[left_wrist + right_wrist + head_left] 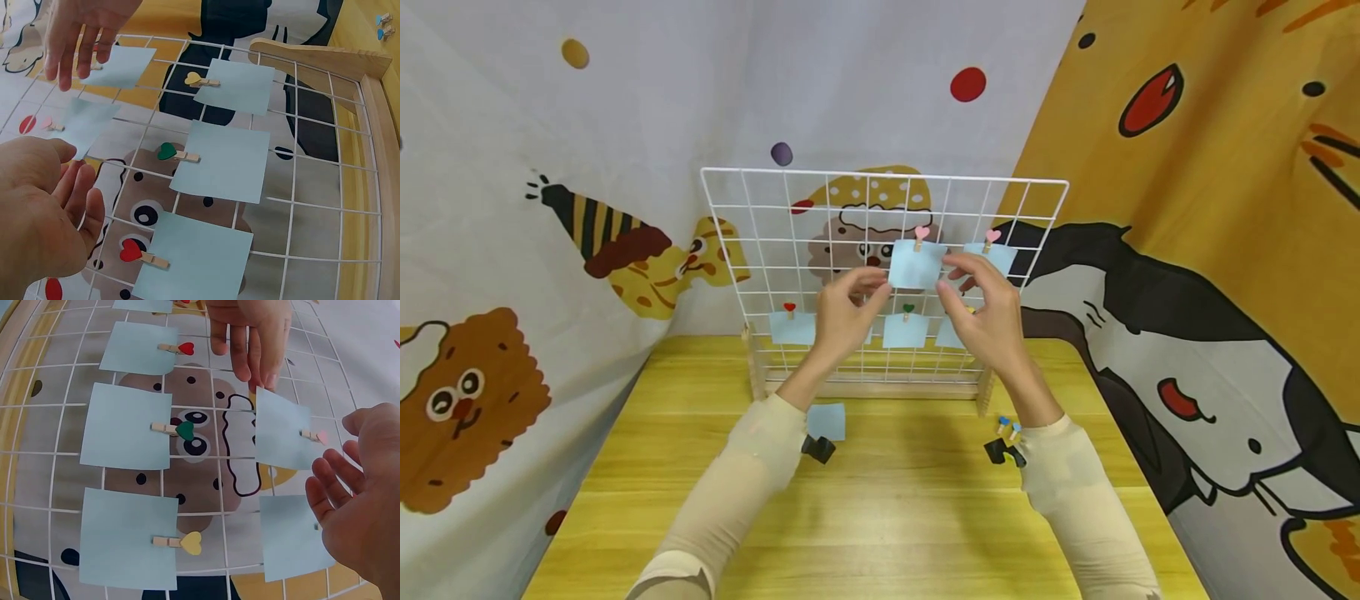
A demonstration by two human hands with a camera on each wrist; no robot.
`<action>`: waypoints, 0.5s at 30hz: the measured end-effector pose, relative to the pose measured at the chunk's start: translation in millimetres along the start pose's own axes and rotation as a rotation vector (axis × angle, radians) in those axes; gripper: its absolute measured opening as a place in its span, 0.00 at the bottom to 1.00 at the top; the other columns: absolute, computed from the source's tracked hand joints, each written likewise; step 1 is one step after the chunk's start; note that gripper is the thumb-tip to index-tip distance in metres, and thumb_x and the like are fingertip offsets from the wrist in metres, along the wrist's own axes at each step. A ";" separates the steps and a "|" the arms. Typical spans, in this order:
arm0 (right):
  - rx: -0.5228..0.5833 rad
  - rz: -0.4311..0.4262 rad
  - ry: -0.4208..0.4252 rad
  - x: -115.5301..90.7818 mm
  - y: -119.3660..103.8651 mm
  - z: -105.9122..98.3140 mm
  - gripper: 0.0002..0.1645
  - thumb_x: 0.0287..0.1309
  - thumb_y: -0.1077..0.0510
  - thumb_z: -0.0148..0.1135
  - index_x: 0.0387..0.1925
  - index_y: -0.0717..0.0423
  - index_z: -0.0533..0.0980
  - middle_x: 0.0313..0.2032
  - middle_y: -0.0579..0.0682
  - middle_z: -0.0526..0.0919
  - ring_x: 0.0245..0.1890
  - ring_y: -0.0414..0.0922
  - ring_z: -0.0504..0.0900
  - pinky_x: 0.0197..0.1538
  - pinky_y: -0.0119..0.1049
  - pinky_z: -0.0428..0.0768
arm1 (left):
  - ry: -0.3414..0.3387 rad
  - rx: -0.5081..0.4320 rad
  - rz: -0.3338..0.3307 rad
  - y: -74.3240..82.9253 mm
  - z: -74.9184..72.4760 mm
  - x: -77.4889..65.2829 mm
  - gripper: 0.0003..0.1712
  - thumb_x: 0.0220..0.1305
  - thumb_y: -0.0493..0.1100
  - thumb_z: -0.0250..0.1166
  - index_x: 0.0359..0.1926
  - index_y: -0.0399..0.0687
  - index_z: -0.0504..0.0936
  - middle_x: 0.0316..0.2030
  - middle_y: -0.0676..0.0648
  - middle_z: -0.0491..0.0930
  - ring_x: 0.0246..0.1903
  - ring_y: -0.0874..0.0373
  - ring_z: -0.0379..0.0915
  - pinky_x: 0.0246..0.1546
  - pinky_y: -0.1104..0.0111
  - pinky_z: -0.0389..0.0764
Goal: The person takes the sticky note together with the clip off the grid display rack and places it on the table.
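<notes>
A light blue square paper note (pixel 916 265) hangs on the white wire grid (pixel 805 268) from a clothespin with a pink heart (pixel 922 234). My left hand (pixel 848 310) pinches the note's lower left corner between thumb and fingertips. That corner stands out from the grid in the right wrist view (pixel 281 428). My right hand (pixel 992 312) is beside the note's right edge, fingers loosely bent and thumb apart from them, holding nothing. It partly covers another pink-heart note (pixel 1000 257). Below hang more blue notes, with red (pixel 131 250), green (pixel 167 151) and yellow (pixel 192 78) heart clothespins.
The grid stands upright in a wooden base (pixel 880 389) on a wood-grain table (pixel 895 500). One loose blue note (pixel 827 422) lies at the left front. Two blue clothespins (pixel 1009 428) lie near the right foot. A cartoon-print cloth (pixel 647 100) hangs behind.
</notes>
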State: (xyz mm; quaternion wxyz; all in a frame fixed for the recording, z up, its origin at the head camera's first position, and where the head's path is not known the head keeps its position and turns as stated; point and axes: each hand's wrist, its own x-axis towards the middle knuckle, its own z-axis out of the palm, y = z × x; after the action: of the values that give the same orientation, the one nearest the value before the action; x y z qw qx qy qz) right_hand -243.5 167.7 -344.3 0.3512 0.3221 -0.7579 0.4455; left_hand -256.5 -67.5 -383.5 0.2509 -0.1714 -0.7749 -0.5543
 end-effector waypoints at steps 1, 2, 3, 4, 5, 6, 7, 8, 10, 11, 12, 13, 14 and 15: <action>0.000 -0.004 0.001 1.2 -0.4 0.5 0.19 0.71 0.66 0.74 0.61 0.68 0.86 0.57 0.64 0.92 0.49 0.59 0.88 0.51 0.42 0.86 | -0.001 0.002 -0.001 0.4 0.1 0.7 0.13 0.77 0.41 0.74 0.57 0.42 0.91 0.47 0.41 0.95 0.46 0.47 0.91 0.43 0.74 0.83; 0.003 -0.007 0.005 2.4 -0.3 1.1 0.19 0.71 0.66 0.74 0.60 0.67 0.86 0.57 0.64 0.92 0.49 0.59 0.88 0.51 0.41 0.85 | -0.002 0.005 -0.002 0.8 0.2 1.4 0.13 0.77 0.41 0.75 0.57 0.42 0.92 0.47 0.41 0.95 0.46 0.47 0.91 0.43 0.74 0.84; 0.010 -0.009 0.010 3.8 -0.3 1.8 0.19 0.71 0.66 0.74 0.61 0.66 0.86 0.57 0.64 0.92 0.49 0.59 0.88 0.51 0.41 0.85 | -0.003 0.005 -0.006 1.1 0.3 2.1 0.13 0.77 0.41 0.75 0.57 0.42 0.92 0.47 0.41 0.95 0.46 0.47 0.92 0.44 0.74 0.84; 0.008 -0.012 0.010 5.1 -0.3 2.2 0.19 0.71 0.66 0.74 0.61 0.66 0.86 0.56 0.65 0.92 0.48 0.59 0.88 0.51 0.41 0.85 | -0.003 0.007 -0.007 1.3 0.5 2.9 0.12 0.77 0.41 0.75 0.56 0.42 0.92 0.47 0.41 0.95 0.46 0.47 0.92 0.44 0.73 0.85; 0.011 -0.016 0.012 6.3 -0.3 2.7 0.19 0.71 0.66 0.74 0.61 0.66 0.86 0.56 0.65 0.92 0.48 0.60 0.88 0.51 0.41 0.85 | -0.003 0.010 -0.009 1.5 0.6 3.8 0.12 0.77 0.42 0.75 0.56 0.42 0.92 0.47 0.41 0.95 0.46 0.47 0.92 0.44 0.73 0.86; 0.012 -0.019 0.012 7.5 -0.3 3.3 0.19 0.71 0.66 0.74 0.61 0.66 0.86 0.56 0.65 0.92 0.48 0.60 0.88 0.51 0.41 0.85 | -0.002 0.013 -0.011 1.7 0.6 4.7 0.12 0.77 0.41 0.75 0.56 0.42 0.92 0.47 0.41 0.95 0.45 0.47 0.92 0.45 0.72 0.87; 0.012 -0.021 0.012 8.7 -0.3 3.8 0.19 0.71 0.66 0.74 0.61 0.66 0.86 0.56 0.66 0.92 0.48 0.60 0.88 0.51 0.41 0.85 | -0.001 0.016 -0.012 1.8 0.7 5.6 0.12 0.77 0.41 0.75 0.55 0.41 0.92 0.47 0.41 0.95 0.45 0.47 0.92 0.45 0.72 0.87; 0.014 -0.023 0.013 10.0 -0.4 4.2 0.19 0.71 0.66 0.74 0.61 0.66 0.86 0.55 0.66 0.92 0.48 0.61 0.88 0.51 0.41 0.85 | -0.002 0.018 -0.014 1.9 0.9 6.6 0.12 0.77 0.42 0.75 0.55 0.41 0.92 0.47 0.41 0.95 0.45 0.47 0.92 0.45 0.71 0.88; 0.004 -0.027 0.008 12.5 -0.9 4.6 0.20 0.72 0.66 0.74 0.62 0.67 0.85 0.55 0.67 0.91 0.48 0.61 0.88 0.51 0.41 0.85 | -0.004 0.024 -0.015 2.2 1.2 8.3 0.12 0.77 0.42 0.76 0.54 0.41 0.92 0.47 0.41 0.96 0.44 0.47 0.93 0.45 0.69 0.89; 0.006 -0.027 0.009 13.7 -1.3 4.9 0.20 0.72 0.66 0.74 0.62 0.67 0.85 0.55 0.67 0.91 0.48 0.61 0.88 0.50 0.41 0.84 | -0.006 0.025 -0.017 2.7 1.1 8.8 0.12 0.77 0.42 0.76 0.54 0.40 0.92 0.47 0.40 0.96 0.44 0.47 0.93 0.45 0.69 0.90; 0.006 -0.026 0.010 15.0 -1.7 5.2 0.20 0.72 0.66 0.74 0.62 0.67 0.85 0.54 0.67 0.91 0.47 0.61 0.88 0.50 0.41 0.84 | -0.009 0.026 -0.018 3.1 1.2 9.4 0.12 0.77 0.42 0.76 0.54 0.40 0.92 0.47 0.40 0.96 0.44 0.47 0.93 0.45 0.69 0.90; 0.007 -0.025 0.011 16.3 -2.1 5.5 0.20 0.71 0.66 0.74 0.62 0.67 0.85 0.54 0.67 0.91 0.47 0.60 0.88 0.50 0.40 0.84 | -0.012 0.027 -0.019 3.4 1.2 9.8 0.12 0.77 0.42 0.76 0.54 0.40 0.92 0.47 0.40 0.96 0.44 0.47 0.93 0.45 0.69 0.90; 0.006 -0.023 0.013 17.6 -2.4 5.8 0.21 0.71 0.66 0.74 0.62 0.66 0.85 0.54 0.66 0.91 0.47 0.60 0.88 0.50 0.40 0.84 | -0.016 0.028 -0.022 3.6 1.2 10.4 0.12 0.77 0.42 0.76 0.54 0.40 0.92 0.47 0.40 0.96 0.44 0.47 0.93 0.45 0.69 0.89; 0.004 -0.023 0.013 19.1 -2.8 6.3 0.21 0.71 0.66 0.74 0.62 0.66 0.85 0.54 0.67 0.91 0.47 0.59 0.88 0.49 0.40 0.84 | -0.017 0.029 -0.023 4.2 0.9 10.5 0.12 0.77 0.42 0.76 0.54 0.40 0.92 0.47 0.40 0.96 0.43 0.47 0.93 0.44 0.70 0.89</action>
State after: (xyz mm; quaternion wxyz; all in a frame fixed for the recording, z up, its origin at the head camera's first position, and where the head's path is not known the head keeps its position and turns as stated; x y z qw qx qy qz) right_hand -253.2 157.5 -329.6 0.3608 0.3286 -0.7508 0.4451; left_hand -262.9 -65.4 -374.4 0.2402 -0.1636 -0.7868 -0.5445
